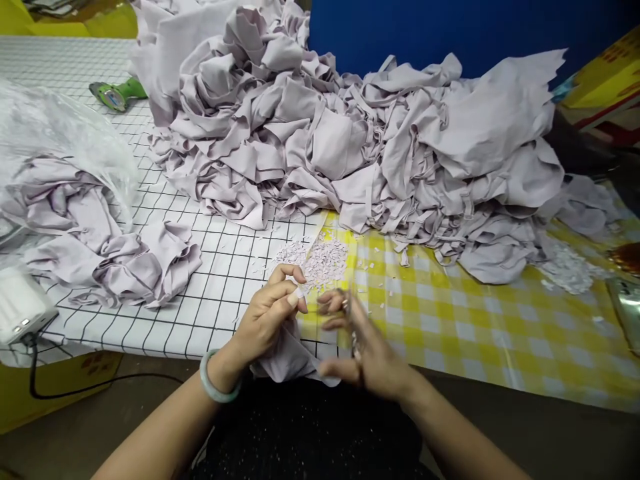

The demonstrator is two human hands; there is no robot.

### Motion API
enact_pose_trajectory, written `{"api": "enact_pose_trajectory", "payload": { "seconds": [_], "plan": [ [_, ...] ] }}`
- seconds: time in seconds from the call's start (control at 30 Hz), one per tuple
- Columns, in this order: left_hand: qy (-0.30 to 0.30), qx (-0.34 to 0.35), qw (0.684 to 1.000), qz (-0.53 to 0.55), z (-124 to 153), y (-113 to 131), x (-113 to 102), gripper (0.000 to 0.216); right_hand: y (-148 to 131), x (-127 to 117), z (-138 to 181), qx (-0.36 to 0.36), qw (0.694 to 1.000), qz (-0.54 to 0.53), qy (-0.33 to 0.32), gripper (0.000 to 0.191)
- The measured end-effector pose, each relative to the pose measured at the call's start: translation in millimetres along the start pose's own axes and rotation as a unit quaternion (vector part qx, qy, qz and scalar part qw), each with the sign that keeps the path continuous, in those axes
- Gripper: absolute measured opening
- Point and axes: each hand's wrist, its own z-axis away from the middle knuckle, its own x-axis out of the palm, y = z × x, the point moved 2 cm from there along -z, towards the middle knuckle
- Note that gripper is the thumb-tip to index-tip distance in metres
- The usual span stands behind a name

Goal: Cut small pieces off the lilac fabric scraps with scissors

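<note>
My left hand (270, 313), with a pale green bangle (214, 383) at its wrist, is closed in a pinch on a light lilac piece of fabric (287, 357). A small pale tip of it shows between thumb and fingertips; the rest hangs below over my lap. Just to the right, my right hand (373, 347) is smeared by motion. Its fingers are curled around a thin dark metal tool that looks like small scissors (354, 323). Beyond both hands lies a heap of tiny cut fabric scraps (320, 257) on the table.
A big mound of lilac fabric pieces (340, 140) spans the back. On the left are more pieces (120, 260), a clear plastic bag (65, 127), a white box with a black cable (23, 307) and a green tool (117, 93). A phone (627, 307) lies at the right edge.
</note>
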Motion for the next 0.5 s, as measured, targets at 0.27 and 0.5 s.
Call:
{"api": "enact_pose_trajectory", "payload": {
  "seconds": [0.27,0.5],
  "plan": [
    [-0.104,-0.093,0.989,-0.055,55.7,30.6,-12.2,0.065,-56.0,28.4,7.4,-0.015,0.964,-0.263,-0.040,0.035],
    [-0.155,-0.016,0.988,-0.016,-78.5,71.0,91.9,0.050,-115.5,-91.3,-18.2,-0.202,0.932,-0.127,0.272,0.034]
  ]
}}
